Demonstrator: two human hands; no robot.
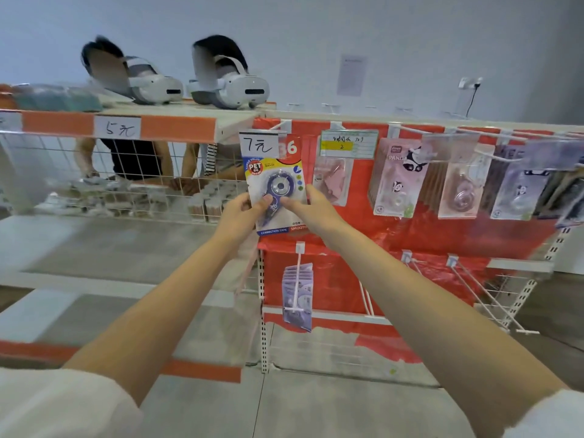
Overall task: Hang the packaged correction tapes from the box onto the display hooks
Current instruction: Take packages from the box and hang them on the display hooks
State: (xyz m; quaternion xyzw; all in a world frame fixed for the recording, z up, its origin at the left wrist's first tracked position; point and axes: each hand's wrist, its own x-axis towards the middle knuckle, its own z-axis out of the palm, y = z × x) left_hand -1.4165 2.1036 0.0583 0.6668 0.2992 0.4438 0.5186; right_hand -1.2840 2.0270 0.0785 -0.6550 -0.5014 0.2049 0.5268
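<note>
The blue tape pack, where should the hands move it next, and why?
Probably nudge the pack up and back onto the hook behind the 7 tag. Both the left hand and right hand pinch it right under that hook.

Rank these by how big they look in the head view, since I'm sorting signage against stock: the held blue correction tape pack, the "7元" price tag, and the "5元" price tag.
Largest to smallest:
1. Blue correction tape pack, held by both hands
2 and 3. "7元" price tag and "5元" price tag: they look alike, so no ranking.
The pack is nearer the camera, so apparent size may mislead.
</note>
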